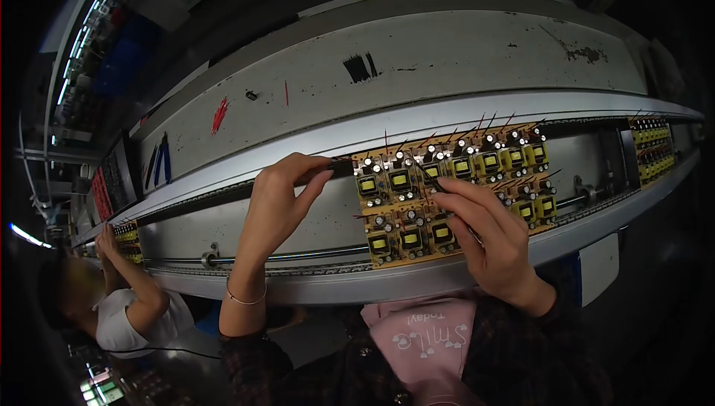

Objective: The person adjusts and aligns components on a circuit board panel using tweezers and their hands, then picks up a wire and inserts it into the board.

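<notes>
My left hand (279,194) is closed in a pinch at the upper left corner of a panel of circuit boards (400,196). Between its fingertips is what looks like a short dark wire (340,161), with a bit of red by the panel edge. My right hand (488,235) is closed round a thin dark tool like tweezers (424,175), its tip down among the parts. Yellow-topped transformers (462,165) and silver-topped capacitors fill the panel; thin red and black wires stand up from it. My right hand hides part of the lower rows.
The panel lies across the metal rails of a conveyor (328,266). On the ledge behind are red wires (220,116), black wires (359,67) and blue-handled pliers (162,160). Another panel (652,151) sits far right. At left a co-worker (141,309) handles another panel.
</notes>
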`<state>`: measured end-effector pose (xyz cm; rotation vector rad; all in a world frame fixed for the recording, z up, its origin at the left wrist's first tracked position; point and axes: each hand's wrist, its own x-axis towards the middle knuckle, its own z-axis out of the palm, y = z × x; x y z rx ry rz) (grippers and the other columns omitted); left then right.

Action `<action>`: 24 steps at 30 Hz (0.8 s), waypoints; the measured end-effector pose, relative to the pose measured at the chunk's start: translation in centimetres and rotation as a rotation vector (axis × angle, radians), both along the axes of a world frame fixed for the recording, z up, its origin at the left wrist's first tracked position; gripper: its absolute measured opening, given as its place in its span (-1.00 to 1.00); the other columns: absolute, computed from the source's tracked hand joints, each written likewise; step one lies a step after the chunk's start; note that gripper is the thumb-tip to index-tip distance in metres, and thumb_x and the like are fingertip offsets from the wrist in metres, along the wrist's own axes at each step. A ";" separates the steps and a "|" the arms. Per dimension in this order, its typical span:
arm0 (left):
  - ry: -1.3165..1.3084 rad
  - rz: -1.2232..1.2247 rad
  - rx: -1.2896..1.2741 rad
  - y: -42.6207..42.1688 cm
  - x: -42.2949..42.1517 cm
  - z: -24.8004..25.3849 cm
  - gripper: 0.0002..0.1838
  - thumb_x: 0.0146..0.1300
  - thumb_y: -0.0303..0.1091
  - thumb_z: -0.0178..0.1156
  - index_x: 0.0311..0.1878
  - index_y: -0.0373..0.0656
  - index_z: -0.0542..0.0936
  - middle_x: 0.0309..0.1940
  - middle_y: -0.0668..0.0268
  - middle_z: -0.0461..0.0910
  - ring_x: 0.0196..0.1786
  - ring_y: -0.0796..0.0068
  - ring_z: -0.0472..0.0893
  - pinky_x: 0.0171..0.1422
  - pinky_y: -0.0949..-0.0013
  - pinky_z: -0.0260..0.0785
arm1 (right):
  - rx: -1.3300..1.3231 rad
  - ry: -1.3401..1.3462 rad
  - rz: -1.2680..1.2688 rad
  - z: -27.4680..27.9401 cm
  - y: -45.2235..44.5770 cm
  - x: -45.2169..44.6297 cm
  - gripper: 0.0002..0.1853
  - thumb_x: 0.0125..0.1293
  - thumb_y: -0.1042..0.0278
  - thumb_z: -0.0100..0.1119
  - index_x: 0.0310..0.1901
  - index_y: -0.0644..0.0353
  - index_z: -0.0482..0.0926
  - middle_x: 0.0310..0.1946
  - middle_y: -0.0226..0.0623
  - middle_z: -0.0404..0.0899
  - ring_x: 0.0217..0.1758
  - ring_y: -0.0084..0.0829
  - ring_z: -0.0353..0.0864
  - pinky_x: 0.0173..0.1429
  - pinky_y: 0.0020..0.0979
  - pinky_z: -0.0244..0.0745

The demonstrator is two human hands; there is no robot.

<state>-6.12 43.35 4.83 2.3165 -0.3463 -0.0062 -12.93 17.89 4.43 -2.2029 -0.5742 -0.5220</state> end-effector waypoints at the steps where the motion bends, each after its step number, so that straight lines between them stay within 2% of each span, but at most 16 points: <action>1: 0.027 -0.004 0.017 -0.5 0.5 0.0 -0.84 0.14 -0.52 0.26 -0.20 -0.34 0.66 -0.32 0.23 0.68 -0.37 0.48 0.58 -0.25 0.53 0.41 | -0.001 0.006 -0.005 0.0 -0.2 0.0 -0.76 0.22 0.55 0.15 -0.06 0.30 0.60 0.02 -0.18 0.59 -0.42 -0.49 0.54 -0.42 -0.58 0.40; 3: 0.034 -0.021 0.027 0.5 0.7 -0.8 -0.84 0.15 -0.53 0.26 -0.19 -0.34 0.66 -0.32 0.23 0.68 -0.38 0.49 0.58 -0.27 0.54 0.41 | -0.009 -0.008 -0.022 -0.8 1.1 -0.3 -0.76 0.22 0.55 0.15 -0.06 0.31 0.60 0.01 -0.18 0.59 -0.41 -0.48 0.55 -0.41 -0.57 0.41; 7: 0.010 -0.036 -0.127 0.2 0.8 -1.9 -0.83 0.15 -0.56 0.26 -0.17 -0.33 0.67 -0.33 0.24 0.68 -0.40 0.53 0.57 -0.29 0.58 0.40 | -0.007 -0.053 -0.015 -1.5 1.0 0.2 -0.77 0.21 0.57 0.14 -0.08 0.32 0.60 0.00 -0.16 0.60 -0.39 -0.46 0.56 -0.39 -0.55 0.44; 12: -0.014 -0.030 -0.257 0.1 0.7 -3.4 -0.81 0.15 -0.57 0.26 -0.15 -0.32 0.67 -0.32 0.26 0.68 -0.38 0.53 0.58 -0.25 0.57 0.43 | 0.024 0.033 -0.036 -0.7 -0.8 -0.6 -0.77 0.19 0.58 0.15 -0.10 0.33 0.59 0.00 -0.13 0.59 -0.37 -0.44 0.58 -0.37 -0.55 0.45; 24: 0.007 -0.069 -0.273 0.5 0.6 -4.1 -0.72 0.13 -0.58 0.28 -0.05 -0.29 0.65 -0.31 0.22 0.67 -0.31 0.50 0.62 -0.15 0.57 0.47 | 0.044 0.055 -0.119 -0.6 -2.1 -0.9 -0.80 0.20 0.57 0.13 -0.13 0.36 0.59 -0.02 -0.10 0.60 -0.35 -0.39 0.59 -0.33 -0.51 0.48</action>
